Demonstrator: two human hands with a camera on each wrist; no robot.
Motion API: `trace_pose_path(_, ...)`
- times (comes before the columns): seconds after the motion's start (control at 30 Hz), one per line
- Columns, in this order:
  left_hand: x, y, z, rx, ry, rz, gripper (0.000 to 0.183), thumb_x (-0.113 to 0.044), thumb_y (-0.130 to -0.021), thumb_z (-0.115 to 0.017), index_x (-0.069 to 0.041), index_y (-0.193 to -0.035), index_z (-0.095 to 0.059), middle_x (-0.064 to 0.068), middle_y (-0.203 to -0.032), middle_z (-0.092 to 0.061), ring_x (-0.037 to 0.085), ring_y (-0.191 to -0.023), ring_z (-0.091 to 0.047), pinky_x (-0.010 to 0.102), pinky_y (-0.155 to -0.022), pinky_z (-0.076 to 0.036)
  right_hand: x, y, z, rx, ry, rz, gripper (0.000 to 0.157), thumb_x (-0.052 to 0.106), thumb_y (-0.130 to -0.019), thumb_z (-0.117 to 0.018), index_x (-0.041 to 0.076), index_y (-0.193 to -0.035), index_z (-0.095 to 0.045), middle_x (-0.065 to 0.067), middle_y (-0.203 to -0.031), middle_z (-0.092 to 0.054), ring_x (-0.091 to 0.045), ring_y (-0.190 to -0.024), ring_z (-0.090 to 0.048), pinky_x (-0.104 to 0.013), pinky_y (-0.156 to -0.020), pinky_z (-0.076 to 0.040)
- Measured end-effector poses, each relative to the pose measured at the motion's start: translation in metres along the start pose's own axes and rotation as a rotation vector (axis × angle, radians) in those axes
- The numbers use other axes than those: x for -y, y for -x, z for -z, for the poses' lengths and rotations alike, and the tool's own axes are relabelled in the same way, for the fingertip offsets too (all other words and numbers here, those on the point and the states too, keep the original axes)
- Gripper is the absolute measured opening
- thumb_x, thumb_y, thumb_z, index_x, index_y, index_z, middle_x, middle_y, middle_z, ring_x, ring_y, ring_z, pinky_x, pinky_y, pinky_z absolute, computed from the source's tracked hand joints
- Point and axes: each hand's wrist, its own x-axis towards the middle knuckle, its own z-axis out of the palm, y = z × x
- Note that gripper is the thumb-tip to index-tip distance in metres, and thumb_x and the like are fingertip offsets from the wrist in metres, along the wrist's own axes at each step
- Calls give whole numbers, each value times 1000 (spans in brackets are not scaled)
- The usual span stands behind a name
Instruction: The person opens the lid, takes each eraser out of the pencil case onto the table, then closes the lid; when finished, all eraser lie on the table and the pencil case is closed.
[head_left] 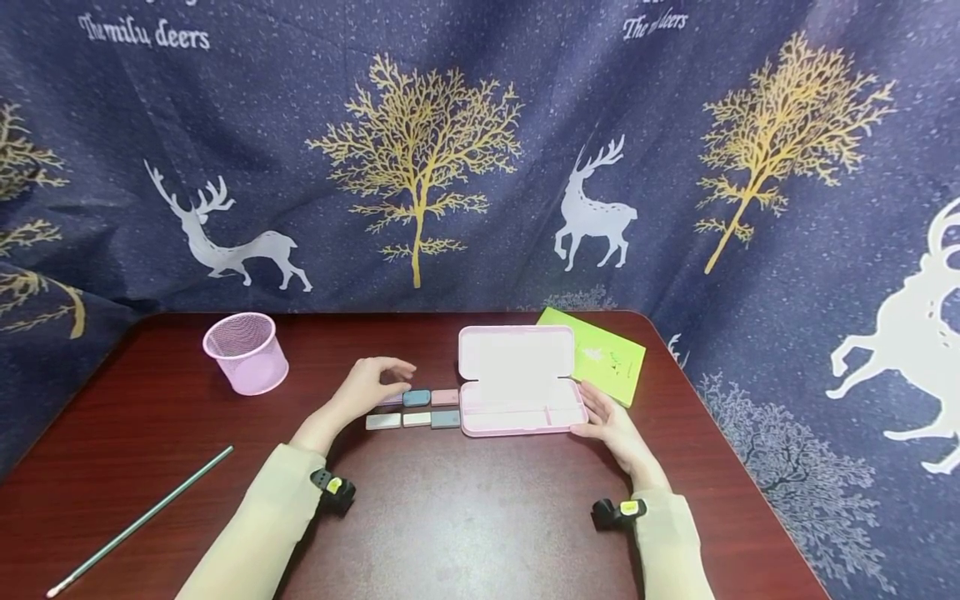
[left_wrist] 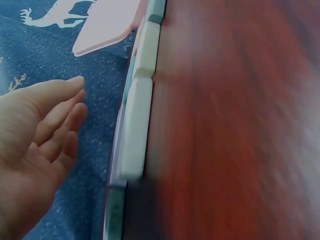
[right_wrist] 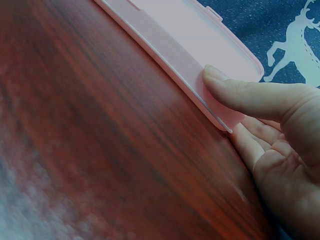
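Note:
An open pink pencil case (head_left: 502, 423) lies on the table, its lid (head_left: 516, 353) folded back and a divider inside its tray. My right hand (head_left: 611, 429) grips the right end of the case; in the right wrist view the thumb (right_wrist: 240, 94) lies over its edge, fingers behind. Left of the case, small rectangular blocks sit in two rows: blue (head_left: 417, 398) and pink (head_left: 445, 397) behind, white (head_left: 382, 422), cream (head_left: 417, 419) and grey-blue (head_left: 446, 419) in front. Over the back row's left end, my left hand (head_left: 366, 385) hovers with loosely bent fingers, holding nothing. It partly hides a purple block.
A pink mesh pen cup (head_left: 258, 367) stands at the back left. A green pencil (head_left: 142, 518) lies on the left of the table. Behind the case, a lime-green booklet (head_left: 618, 360) lies partly under the lid's outline. A dark blue patterned cloth (head_left: 480, 167) hangs behind the table.

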Motion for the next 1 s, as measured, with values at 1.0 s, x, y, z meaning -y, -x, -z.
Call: trace_pose_path(1.0,-23,-65,-55,-21,322,161,62,-2,-91,-65,6,-146,-37,25,-142,-50,38,-126,-55,43,-101,-50,0,0,0,5,-16,-11,88,-5,-83,-69,-5,-153,-15,-24,-160,-19,-36,-148,-19,-6,-100,-35)
